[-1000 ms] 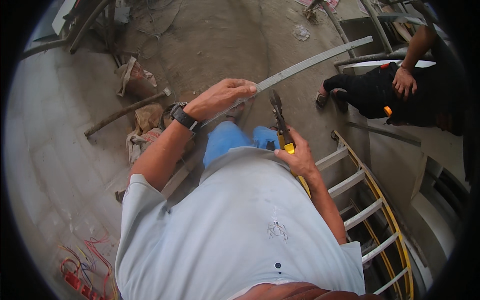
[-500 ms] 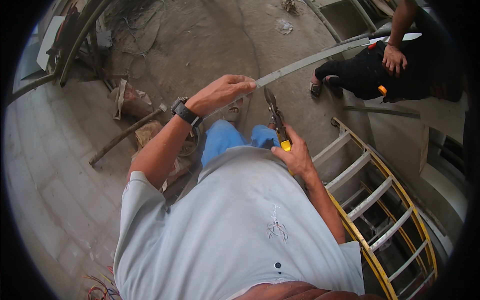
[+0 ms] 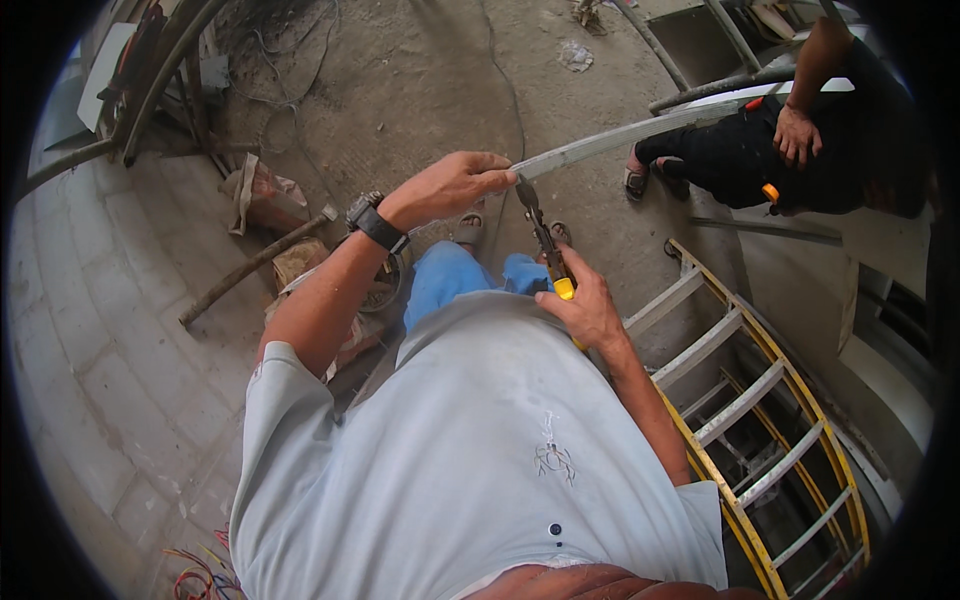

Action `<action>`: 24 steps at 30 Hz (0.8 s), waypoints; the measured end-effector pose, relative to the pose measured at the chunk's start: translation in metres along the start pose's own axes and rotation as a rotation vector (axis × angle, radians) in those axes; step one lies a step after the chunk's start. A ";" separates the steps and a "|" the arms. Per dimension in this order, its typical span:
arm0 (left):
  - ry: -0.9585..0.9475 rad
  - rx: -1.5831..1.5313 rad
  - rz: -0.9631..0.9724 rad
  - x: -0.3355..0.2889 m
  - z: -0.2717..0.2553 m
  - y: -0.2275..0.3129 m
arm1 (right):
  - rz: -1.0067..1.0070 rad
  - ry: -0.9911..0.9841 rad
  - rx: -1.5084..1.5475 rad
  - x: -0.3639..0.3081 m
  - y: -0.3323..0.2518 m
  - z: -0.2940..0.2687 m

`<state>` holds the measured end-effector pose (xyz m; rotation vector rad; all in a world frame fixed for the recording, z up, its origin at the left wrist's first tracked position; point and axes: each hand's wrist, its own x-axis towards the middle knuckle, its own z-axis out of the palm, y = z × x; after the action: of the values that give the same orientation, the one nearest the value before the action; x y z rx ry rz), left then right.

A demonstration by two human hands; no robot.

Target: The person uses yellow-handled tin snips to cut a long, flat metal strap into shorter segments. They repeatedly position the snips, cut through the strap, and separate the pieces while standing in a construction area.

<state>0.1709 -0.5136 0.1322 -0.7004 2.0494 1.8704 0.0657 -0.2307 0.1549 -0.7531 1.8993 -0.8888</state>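
Metal strip (image 3: 600, 143), long, narrow and pale grey, held near the middle of the view by the left hand (image 3: 450, 192), with its visible length reaching forward and to the right of that grip. The far end is hard to make out against pale things beyond. It looks light for its length, stiff across its width but springy along it, so the free side would likely sway or droop; the curve seen may be partly the lens. Its face seems smooth, perhaps dusty and a little slippery, and its edges could be sharp. A firm pinch on the flat faces, close to the spot being worked and with skin off the edges, would suit it best. Next in size come the hand snips (image 3: 540, 235), dark metal with yellow on the handles, likely heavy and rigid, best held well back on the handles. The right hand (image 3: 588, 308) is wrapped around those handles, below and to the right of the left grip. The left grip is narrow, thumb and fingers closed on the strip. The snips' tip sits just beside the left fingertips; whether its blades touch the strip cannot be told.
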 end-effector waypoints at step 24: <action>0.090 0.512 0.322 0.008 0.003 -0.009 | 0.087 -0.067 -0.001 0.015 0.002 -0.002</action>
<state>0.1688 -0.5124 0.1198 -0.3392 2.6755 1.3611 0.0571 -0.2405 0.1470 -0.6876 1.8591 -0.7992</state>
